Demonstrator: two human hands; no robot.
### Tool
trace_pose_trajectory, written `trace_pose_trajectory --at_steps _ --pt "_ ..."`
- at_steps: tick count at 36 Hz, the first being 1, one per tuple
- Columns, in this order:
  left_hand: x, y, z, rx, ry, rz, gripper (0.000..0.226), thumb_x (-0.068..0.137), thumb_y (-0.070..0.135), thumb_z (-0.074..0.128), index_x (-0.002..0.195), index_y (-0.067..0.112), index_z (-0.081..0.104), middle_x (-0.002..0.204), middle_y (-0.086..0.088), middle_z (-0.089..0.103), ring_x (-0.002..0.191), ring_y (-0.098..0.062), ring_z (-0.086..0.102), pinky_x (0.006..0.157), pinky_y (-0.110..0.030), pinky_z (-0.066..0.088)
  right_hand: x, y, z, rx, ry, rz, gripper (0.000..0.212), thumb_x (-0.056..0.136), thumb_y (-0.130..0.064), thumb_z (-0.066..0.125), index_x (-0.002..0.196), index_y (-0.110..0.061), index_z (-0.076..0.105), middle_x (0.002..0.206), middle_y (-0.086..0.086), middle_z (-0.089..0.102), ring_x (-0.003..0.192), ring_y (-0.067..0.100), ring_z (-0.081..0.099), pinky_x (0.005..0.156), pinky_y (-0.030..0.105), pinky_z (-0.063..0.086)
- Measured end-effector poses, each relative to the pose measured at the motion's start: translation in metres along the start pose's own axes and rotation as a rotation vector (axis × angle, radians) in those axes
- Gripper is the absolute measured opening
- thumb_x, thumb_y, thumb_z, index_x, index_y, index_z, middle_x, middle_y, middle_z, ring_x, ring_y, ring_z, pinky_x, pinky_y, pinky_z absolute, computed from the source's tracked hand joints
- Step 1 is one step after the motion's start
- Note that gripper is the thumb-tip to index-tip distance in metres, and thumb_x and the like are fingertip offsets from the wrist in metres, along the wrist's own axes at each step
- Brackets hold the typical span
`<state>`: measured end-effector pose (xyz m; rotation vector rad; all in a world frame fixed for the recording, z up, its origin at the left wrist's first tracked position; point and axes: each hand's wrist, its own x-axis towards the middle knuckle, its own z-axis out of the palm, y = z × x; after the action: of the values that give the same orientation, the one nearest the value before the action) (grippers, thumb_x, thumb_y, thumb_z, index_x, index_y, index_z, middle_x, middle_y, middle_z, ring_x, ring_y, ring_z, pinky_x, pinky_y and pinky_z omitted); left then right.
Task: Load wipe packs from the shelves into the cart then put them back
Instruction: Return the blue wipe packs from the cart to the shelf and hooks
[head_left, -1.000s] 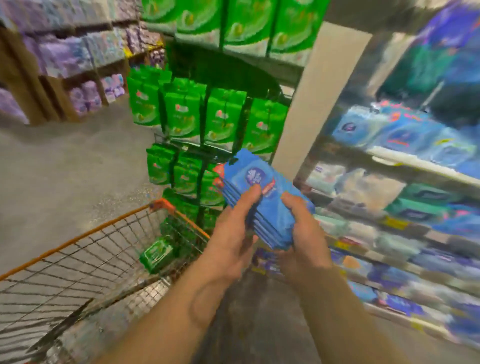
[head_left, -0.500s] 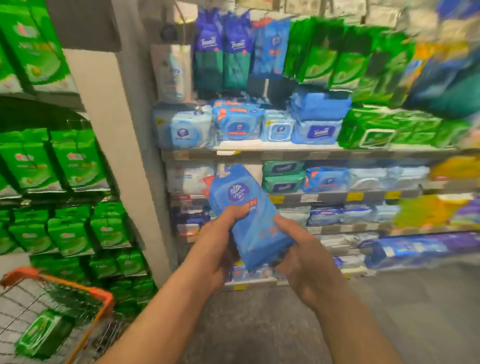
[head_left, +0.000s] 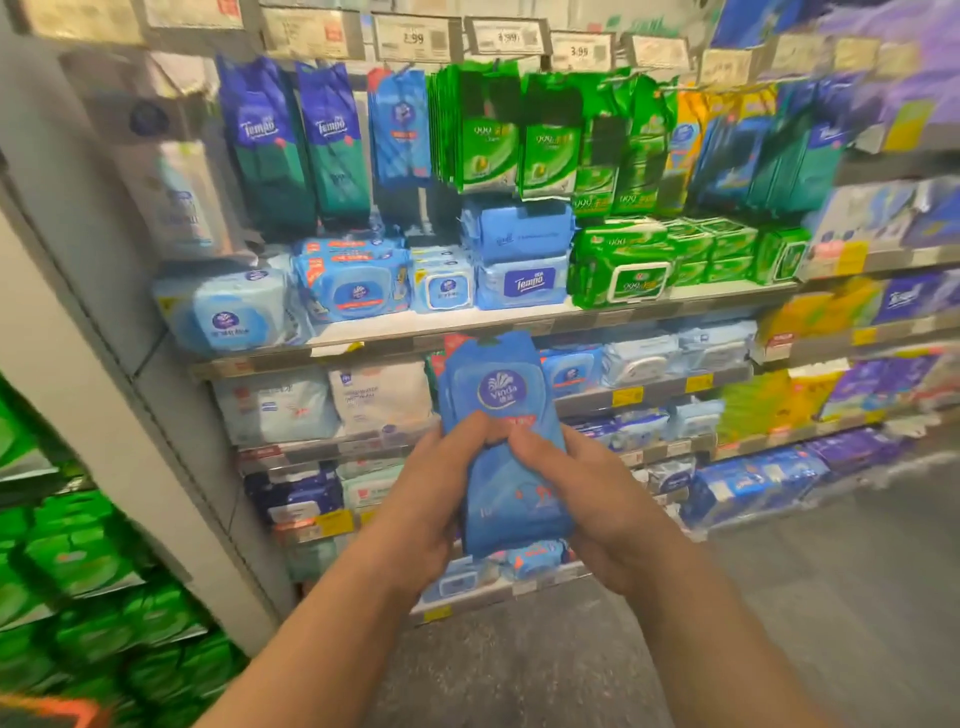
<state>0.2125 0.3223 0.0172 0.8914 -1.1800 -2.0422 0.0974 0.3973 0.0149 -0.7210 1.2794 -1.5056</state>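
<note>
A stack of thin blue wipe packs (head_left: 506, 457) with a round white-and-blue logo stands upright in front of me, held between both hands. My left hand (head_left: 421, 506) grips its left edge, thumb across the front. My right hand (head_left: 597, 499) grips the right edge, its thumb meeting the left one on the pack's face. Behind them the shelves (head_left: 519, 325) carry blue, white and green wipe packs. Only an orange corner of the cart (head_left: 47, 709) shows at the bottom left.
Hanging packs fill the top row under price tags (head_left: 506, 36). A grey upright post (head_left: 104, 374) separates these shelves from the green packs (head_left: 78, 571) on the left rack. Grey floor (head_left: 779, 597) lies below and to the right.
My view has swung right from the cart and green rack to face the blue wipe shelves. The blue stack has gone from tilted to upright, still held in both hands.
</note>
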Motion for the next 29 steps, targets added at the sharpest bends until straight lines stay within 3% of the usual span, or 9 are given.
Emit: trace_pose_trajectory --at_steps 4,7,10,14,18,22,26,29 --pt "0.021 0.006 0.008 -0.070 0.028 -0.005 0.071 0.058 0.033 0.081 0.124 0.010 0.066 0.107 -0.019 0.076 0.085 -0.032 0.075 0.066 -0.039 0.061 0.020 -0.002 -0.004 0.008 0.046 -0.029 0.051 0.074 -0.038 0.073 0.119 -0.014 0.067 0.111 0.017 0.075 0.107 0.042 0.070 0.094 0.057 0.056" --pt "0.040 0.012 0.007 -0.089 0.020 -0.023 0.062 0.073 0.030 0.078 0.129 0.010 0.062 0.110 -0.019 0.076 0.089 -0.033 0.075 0.067 -0.040 0.062 0.040 -0.006 -0.006 0.024 0.068 -0.056 0.047 0.075 -0.035 0.072 0.118 -0.014 0.068 0.109 0.015 0.076 0.105 0.040 0.070 0.089 0.051 0.058" --pt "0.060 0.023 0.004 -0.098 -0.005 -0.031 0.070 0.065 0.028 0.083 0.130 0.012 0.062 0.111 -0.018 0.076 0.092 -0.034 0.075 0.071 -0.043 0.063 0.062 -0.013 -0.007 0.015 0.051 -0.076 0.047 0.077 -0.034 0.071 0.120 -0.015 0.067 0.109 0.014 0.076 0.103 0.038 0.072 0.086 0.047 0.059" --pt "0.089 0.042 -0.004 -0.136 -0.023 0.003 0.065 0.063 0.031 0.077 0.124 0.012 0.067 0.107 -0.017 0.077 0.089 -0.033 0.076 0.069 -0.041 0.063 0.100 -0.027 -0.002 -0.107 0.037 -0.095 0.047 0.077 -0.040 0.078 0.118 -0.019 0.069 0.108 0.010 0.077 0.102 0.033 0.073 0.090 0.050 0.059" --pt "0.121 0.062 -0.019 -0.171 0.052 0.058 0.069 0.064 0.034 0.075 0.128 0.009 0.065 0.110 -0.018 0.076 0.099 -0.036 0.074 0.074 -0.042 0.063 0.144 -0.041 0.012 -0.259 0.129 -0.152 0.060 0.064 -0.054 0.085 0.112 -0.024 0.067 0.106 0.004 0.077 0.095 0.025 0.075 0.088 0.051 0.060" --pt "0.148 0.085 -0.033 -0.160 0.068 0.101 0.068 0.065 0.031 0.079 0.128 0.009 0.065 0.111 -0.018 0.076 0.096 -0.035 0.074 0.069 -0.039 0.062 0.178 -0.051 0.026 -0.303 0.140 -0.187 0.034 0.083 -0.037 0.082 0.106 -0.018 0.065 0.101 0.008 0.076 0.090 0.026 0.076 0.085 0.052 0.060" --pt "0.168 0.105 -0.040 -0.142 0.036 0.161 0.062 0.068 0.035 0.081 0.122 0.010 0.069 0.109 -0.017 0.077 0.094 -0.033 0.076 0.071 -0.040 0.063 0.203 -0.060 0.034 -0.264 0.084 -0.224 0.024 0.092 -0.033 0.071 0.106 -0.015 0.066 0.097 0.008 0.077 0.092 0.033 0.074 0.081 0.050 0.061" --pt "0.179 0.115 -0.044 -0.139 0.026 0.192 0.054 0.073 0.038 0.073 0.120 0.012 0.070 0.109 -0.014 0.077 0.097 -0.032 0.076 0.073 -0.039 0.064 0.223 -0.066 0.035 -0.287 0.070 -0.267 0.019 0.097 -0.031 0.066 0.102 -0.013 0.066 0.084 0.000 0.076 0.073 0.018 0.072 0.067 0.031 0.060"
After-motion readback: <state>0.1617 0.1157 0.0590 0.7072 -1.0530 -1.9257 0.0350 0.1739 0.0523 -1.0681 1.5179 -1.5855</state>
